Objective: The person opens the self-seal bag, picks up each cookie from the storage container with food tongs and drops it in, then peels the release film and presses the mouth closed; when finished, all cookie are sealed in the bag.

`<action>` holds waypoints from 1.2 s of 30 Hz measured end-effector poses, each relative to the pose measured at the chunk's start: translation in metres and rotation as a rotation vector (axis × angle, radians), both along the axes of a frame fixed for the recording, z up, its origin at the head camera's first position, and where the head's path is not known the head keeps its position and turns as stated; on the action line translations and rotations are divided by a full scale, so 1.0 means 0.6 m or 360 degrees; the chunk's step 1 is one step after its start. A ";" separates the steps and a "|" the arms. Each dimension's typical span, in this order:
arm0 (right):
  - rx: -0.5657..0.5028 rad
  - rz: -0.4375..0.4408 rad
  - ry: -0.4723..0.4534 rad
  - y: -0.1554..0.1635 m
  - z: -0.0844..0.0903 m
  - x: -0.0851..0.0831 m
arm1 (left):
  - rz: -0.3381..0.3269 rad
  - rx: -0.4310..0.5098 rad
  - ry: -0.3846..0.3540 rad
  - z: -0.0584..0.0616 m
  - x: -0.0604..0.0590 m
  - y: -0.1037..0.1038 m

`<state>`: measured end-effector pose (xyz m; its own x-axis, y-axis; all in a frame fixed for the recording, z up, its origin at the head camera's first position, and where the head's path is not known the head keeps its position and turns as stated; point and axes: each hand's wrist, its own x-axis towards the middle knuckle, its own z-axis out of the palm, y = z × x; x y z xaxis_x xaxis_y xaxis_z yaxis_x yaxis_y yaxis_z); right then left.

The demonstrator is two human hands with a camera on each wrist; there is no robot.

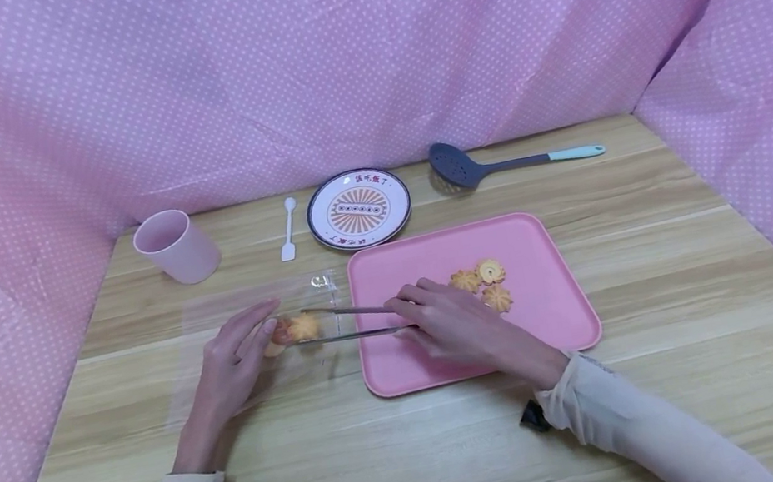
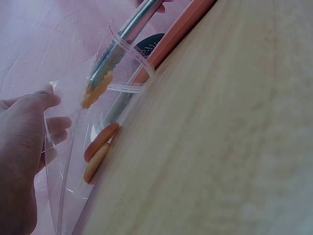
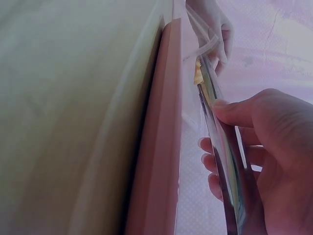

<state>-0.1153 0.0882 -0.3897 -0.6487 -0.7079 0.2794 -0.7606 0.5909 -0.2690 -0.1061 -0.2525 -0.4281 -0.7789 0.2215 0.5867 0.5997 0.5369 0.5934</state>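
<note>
My left hand holds a clear zip bag from its left side, thumb and fingers on the film. With my right hand I grip metal tongs, whose tips reach through the bag's mouth. A golden flower-shaped cookie lies between those tips, inside the bag. Lower in the bag, two more cookies show edge-on in the left wrist view. Under my right forearm, a pink tray carries several cookies, partly hidden by the hand.
Along the back stand a pink cup, a small white spoon, a round patterned plate and a dark slotted skimmer with a mint handle end. Pink dotted cloth hangs behind the wooden table.
</note>
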 end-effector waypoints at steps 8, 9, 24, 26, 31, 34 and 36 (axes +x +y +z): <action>0.0013 -0.0005 0.0027 -0.021 -0.003 0.001 | 0.0020 -0.0004 0.0010 0.000 0.001 0.000; 0.0016 -0.0007 0.0026 -0.023 -0.004 0.002 | 0.0019 -0.0002 0.0013 0.000 0.001 0.000; 0.0111 -0.0042 -0.0049 -0.055 -0.003 0.006 | 0.0011 -0.0005 0.0032 -0.003 -0.002 0.000; 0.0121 -0.0037 -0.0040 -0.058 -0.002 0.006 | 0.0008 -0.0004 0.0040 -0.004 -0.002 0.000; 0.0134 -0.0013 -0.0015 -0.064 -0.002 0.008 | 0.0014 -0.0001 0.0038 -0.003 -0.001 0.002; 0.0142 0.0004 -0.0009 -0.067 -0.002 0.008 | 0.0020 -0.0014 0.0029 -0.003 -0.001 0.002; 0.0149 0.0018 -0.0004 -0.068 -0.003 0.008 | 0.0027 -0.0034 0.0012 -0.002 -0.001 0.001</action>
<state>-0.1105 0.0474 -0.3913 -0.6414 -0.7380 0.2099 -0.7666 0.6051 -0.2151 -0.1064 -0.2518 -0.4293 -0.7784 0.2209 0.5876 0.5946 0.5597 0.5772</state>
